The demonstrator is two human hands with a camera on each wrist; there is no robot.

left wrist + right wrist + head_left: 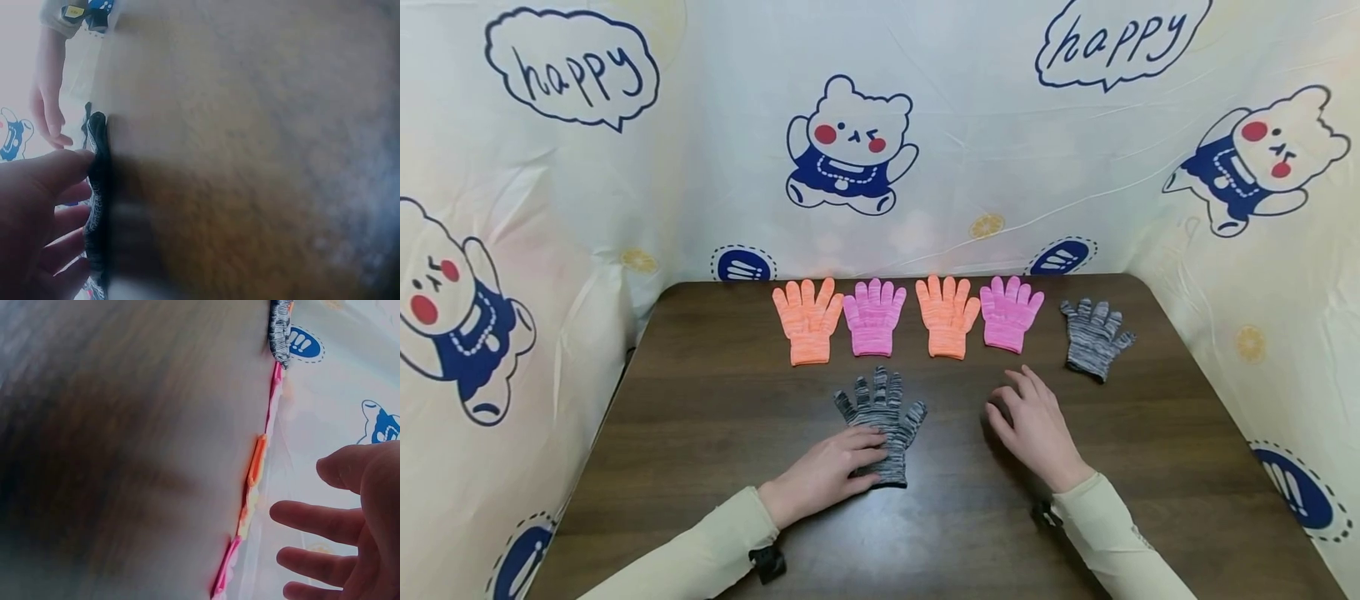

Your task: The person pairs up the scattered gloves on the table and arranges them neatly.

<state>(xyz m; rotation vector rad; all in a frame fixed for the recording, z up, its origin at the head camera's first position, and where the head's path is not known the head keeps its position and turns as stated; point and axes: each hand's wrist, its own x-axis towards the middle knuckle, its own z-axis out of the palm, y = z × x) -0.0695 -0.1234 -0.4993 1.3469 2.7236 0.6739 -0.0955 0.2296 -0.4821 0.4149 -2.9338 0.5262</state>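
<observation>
A black-and-grey striped knit glove (887, 417) lies flat near the middle of the table, fingers pointing away. My left hand (831, 471) rests on its lower left part, fingers extended loosely across it. In the left wrist view, the thumb and fingertips touch the glove's dark edge (97, 206). My right hand (1033, 429) hovers over the table at the right, holding nothing, its fingers loosely bent. Nearest to it are a pink glove (1011, 312) and a second grey striped glove (1092, 340), which lies a little tilted.
Further left in the back row are an orange glove (950, 312), another pink glove (874, 317) and another orange glove (808, 321). They lie on a dark wooden table (715, 433). A printed cloth (955, 167) with bears surrounds its back and sides.
</observation>
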